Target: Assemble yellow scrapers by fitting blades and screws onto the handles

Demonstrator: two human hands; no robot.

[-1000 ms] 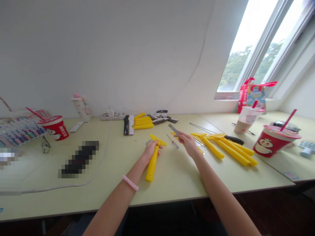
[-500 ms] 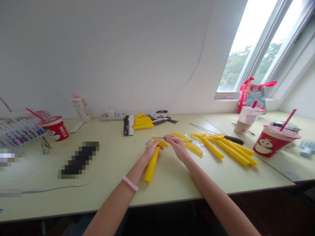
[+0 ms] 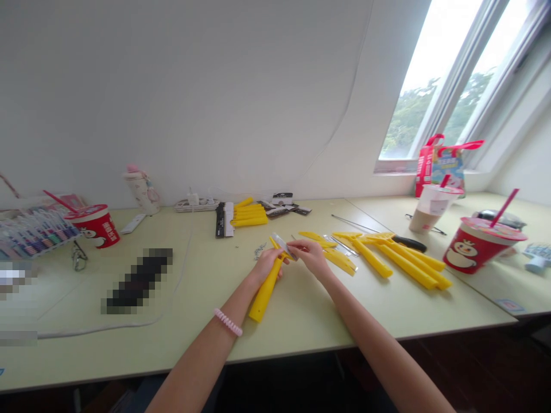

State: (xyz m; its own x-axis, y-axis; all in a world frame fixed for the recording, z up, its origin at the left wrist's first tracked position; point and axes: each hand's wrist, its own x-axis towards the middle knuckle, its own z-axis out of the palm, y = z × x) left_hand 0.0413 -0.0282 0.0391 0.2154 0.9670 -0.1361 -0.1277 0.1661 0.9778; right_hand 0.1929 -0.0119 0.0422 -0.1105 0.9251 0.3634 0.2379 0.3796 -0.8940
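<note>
My left hand (image 3: 267,265) grips a yellow plastic T-shaped scraper handle (image 3: 263,292) just under its crossbar, with the long shaft pointing toward me. My right hand (image 3: 310,257) pinches a thin metal blade (image 3: 281,244) between its fingers, and the blade's end lies against the scraper's head. The hands nearly meet, and the fingers partly hide the crossbar. To the right lie loose yellow plastic strips (image 3: 340,261) and a heap of yellow scrapers (image 3: 407,267). Small metal bits (image 3: 259,250) sit just left of my left hand.
At the back stand a stack of yellow pieces (image 3: 248,213), a black-and-white blade pack (image 3: 224,219) and a power strip (image 3: 193,205). Red cups with straws (image 3: 477,245) stand at both ends of the pale green table (image 3: 301,332). A white cable runs along its left part.
My right hand has brought the metal blade down from above onto the scraper's head. The scraper has tilted in my left hand, its shaft end swinging slightly left.
</note>
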